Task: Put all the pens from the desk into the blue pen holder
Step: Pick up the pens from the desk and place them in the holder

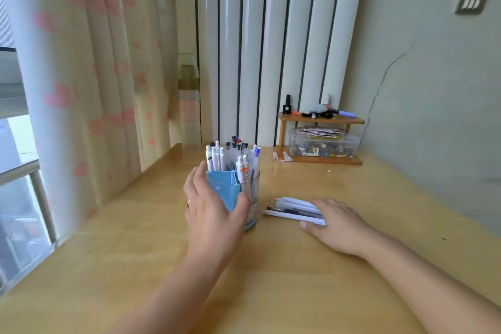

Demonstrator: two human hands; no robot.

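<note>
The blue pen holder (230, 187) stands upright in the middle of the wooden desk (298, 279), packed with several white and dark pens (233, 160). My left hand (214, 211) wraps around its left and front side. Just to its right a small bundle of white and dark pens (292, 209) lies flat on the desk, tips pointing left. My right hand (336, 222) rests palm down over the bundle's right end, fingers curled on it. The pens' right ends are hidden under that hand.
A small wooden shelf (322, 119) stands at the back right with markers on top and a clear plastic box (322, 144) beneath. A curtain (89, 76) and window run along the desk's left edge. The wall closes the right side.
</note>
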